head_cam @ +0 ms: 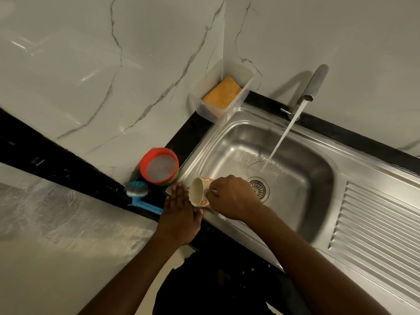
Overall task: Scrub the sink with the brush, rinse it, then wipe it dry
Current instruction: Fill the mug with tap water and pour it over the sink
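At the left rim of the sink (227,142), your right hand (234,197) grips a tilted floral cup (198,192); your left hand (179,215) lies flat beside it, fingers straight, perhaps touching it. Left of the sink the brush (139,192) lies untouched, and the tap (316,84) runs into the sink.

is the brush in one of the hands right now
No, the brush lies on the black counter left of the sink; the right hand grips a cup.
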